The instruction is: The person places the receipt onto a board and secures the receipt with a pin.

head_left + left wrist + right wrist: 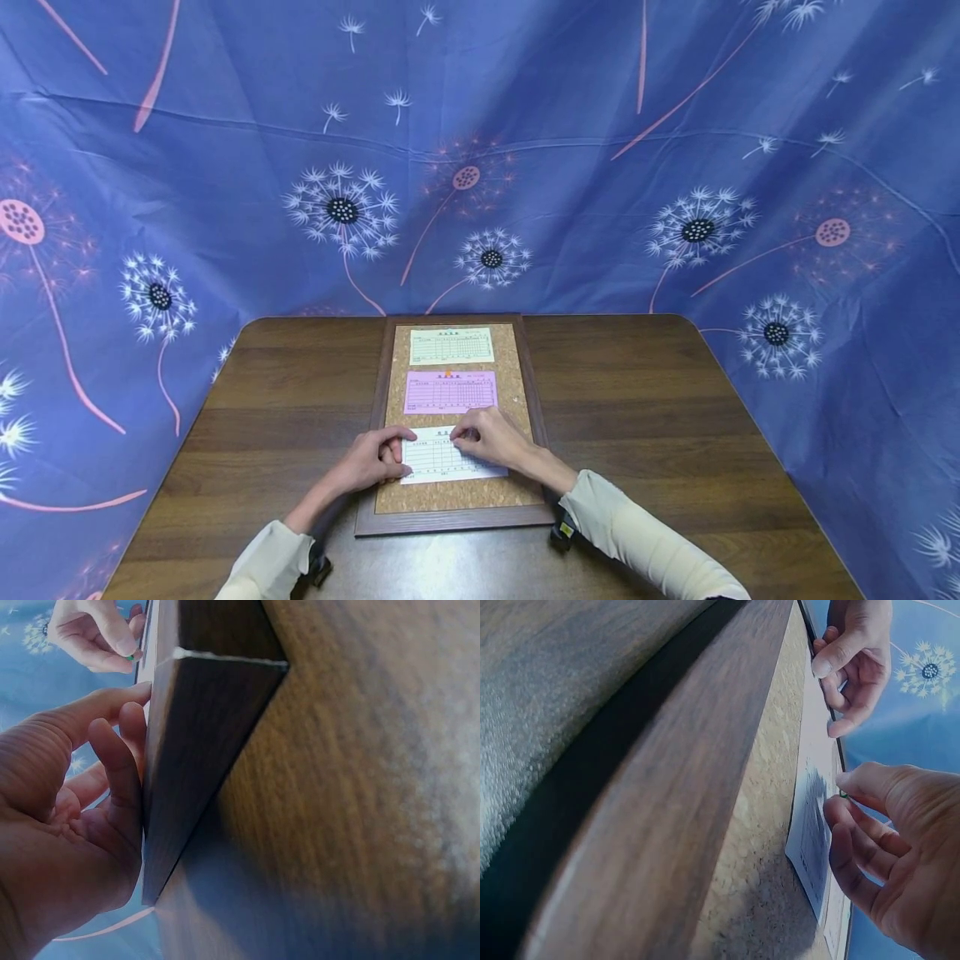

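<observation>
A white printed slip [427, 457] lies on the lower part of a wood-framed cork board [450, 500]. The left hand [366, 460] rests at the slip's left edge, one fingertip near its upper corner and another near its lower corner. Over the slip's top middle, the right hand [491, 437] pinches a small green-headed pin [844, 794] between thumb and forefinger; its point is hidden by the fingers. In the right wrist view, the slip's near corner [799, 859] stands slightly off the cork.
Above the white slip are a purple slip [450, 398] with an orange pin [448, 373] at its top and a pale green slip [450, 348]. The board lies on a brown wooden table [637, 400], with a blue dandelion-print cloth [570, 192] hanging behind.
</observation>
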`<state>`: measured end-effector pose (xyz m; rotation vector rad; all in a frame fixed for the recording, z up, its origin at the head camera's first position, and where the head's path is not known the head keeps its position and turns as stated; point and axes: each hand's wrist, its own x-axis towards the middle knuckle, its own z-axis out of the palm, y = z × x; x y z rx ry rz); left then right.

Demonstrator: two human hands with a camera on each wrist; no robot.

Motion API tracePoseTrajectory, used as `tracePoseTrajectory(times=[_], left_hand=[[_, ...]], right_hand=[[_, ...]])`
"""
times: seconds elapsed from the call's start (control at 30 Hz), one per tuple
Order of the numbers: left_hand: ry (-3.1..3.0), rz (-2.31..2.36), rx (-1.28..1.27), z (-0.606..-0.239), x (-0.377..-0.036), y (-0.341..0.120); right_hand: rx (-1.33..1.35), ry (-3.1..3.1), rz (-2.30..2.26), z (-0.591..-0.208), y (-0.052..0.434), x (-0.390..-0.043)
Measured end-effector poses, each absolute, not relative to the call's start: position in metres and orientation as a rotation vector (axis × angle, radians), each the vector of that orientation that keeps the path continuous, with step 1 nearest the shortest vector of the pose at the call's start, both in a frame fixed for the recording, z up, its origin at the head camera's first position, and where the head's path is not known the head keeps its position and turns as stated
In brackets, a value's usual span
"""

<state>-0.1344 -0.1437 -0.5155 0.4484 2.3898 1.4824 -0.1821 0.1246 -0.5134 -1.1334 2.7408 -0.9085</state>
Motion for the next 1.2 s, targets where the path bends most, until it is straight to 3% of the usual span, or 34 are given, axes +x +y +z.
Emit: tracePoseTrajectory(times=[0.83, 1.2], left_hand=[[2.385, 1.486, 0.459, -0.5169, -0.1353, -0.1439], [2.389, 1.483, 0.452, -0.5192, -0.1366, -0.1447]], right_hand=[[-1.071, 2.707, -0.909, -0.5152, 0.1253, -0.183], [-0.904, 2.759, -1.039, -0.5184, 0.127, -0.1883]])
